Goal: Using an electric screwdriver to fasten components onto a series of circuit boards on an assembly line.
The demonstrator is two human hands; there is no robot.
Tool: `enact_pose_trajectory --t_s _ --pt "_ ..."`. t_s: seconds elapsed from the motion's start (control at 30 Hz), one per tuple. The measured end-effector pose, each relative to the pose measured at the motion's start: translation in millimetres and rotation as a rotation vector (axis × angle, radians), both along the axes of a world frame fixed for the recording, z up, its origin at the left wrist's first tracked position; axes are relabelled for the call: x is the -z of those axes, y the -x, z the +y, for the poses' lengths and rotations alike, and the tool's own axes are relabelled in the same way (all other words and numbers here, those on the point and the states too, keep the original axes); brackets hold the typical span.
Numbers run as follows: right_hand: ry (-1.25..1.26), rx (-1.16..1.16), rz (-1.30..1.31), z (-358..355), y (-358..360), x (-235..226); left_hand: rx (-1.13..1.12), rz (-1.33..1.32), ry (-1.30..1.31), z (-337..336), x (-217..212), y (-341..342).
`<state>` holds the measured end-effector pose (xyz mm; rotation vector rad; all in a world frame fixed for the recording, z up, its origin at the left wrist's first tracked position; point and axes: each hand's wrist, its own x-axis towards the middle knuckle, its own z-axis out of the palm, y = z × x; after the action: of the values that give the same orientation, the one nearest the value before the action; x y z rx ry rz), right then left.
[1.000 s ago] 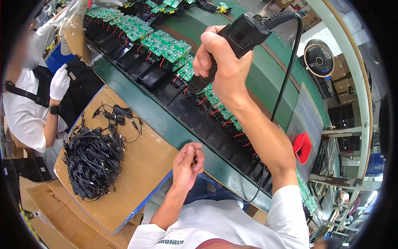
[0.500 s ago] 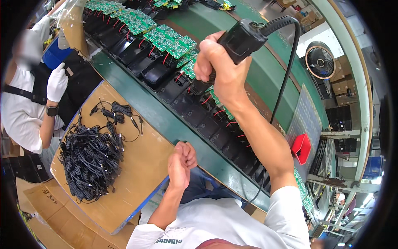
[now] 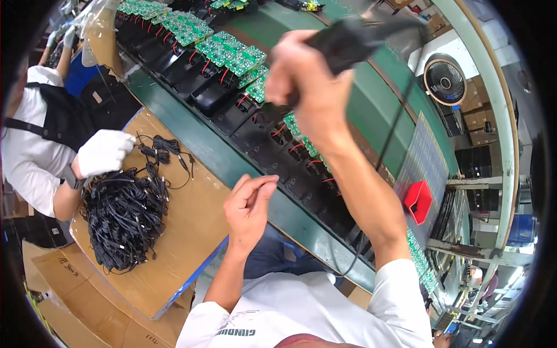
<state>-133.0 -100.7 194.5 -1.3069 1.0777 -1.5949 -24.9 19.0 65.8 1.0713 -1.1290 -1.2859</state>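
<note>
Right hand (image 3: pixel 310 87) and left hand (image 3: pixel 246 210) are held apart, one black corded tool (image 3: pixel 351 43) clamped in the former over one row of black housings (image 3: pixel 252 139). Left fingertips (image 3: pixel 270 180) are pinched together, any contents hidden; one red bin (image 3: pixel 419 202) is seen rightward.

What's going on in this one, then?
The person's right hand holds a black corded tool, motion-blurred, over black cases with green circuit boards. The left hand is pinched nearby; anything inside can't be made out. To the left, a co-worker's white-gloved hand is at a heap of black cables.
</note>
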Motion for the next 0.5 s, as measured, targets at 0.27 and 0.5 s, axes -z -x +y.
enact_pose_trajectory --t_s 0.27,0.5 --pt "-0.109 -0.142 -0.412 66.1 39.2 -47.7 0.011 -0.039 0.245 3.6 -13.0 10.1" --pt "-0.129 -0.154 -0.438 75.3 45.3 -49.6 0.047 0.002 0.269 10.8 -19.7 16.0"
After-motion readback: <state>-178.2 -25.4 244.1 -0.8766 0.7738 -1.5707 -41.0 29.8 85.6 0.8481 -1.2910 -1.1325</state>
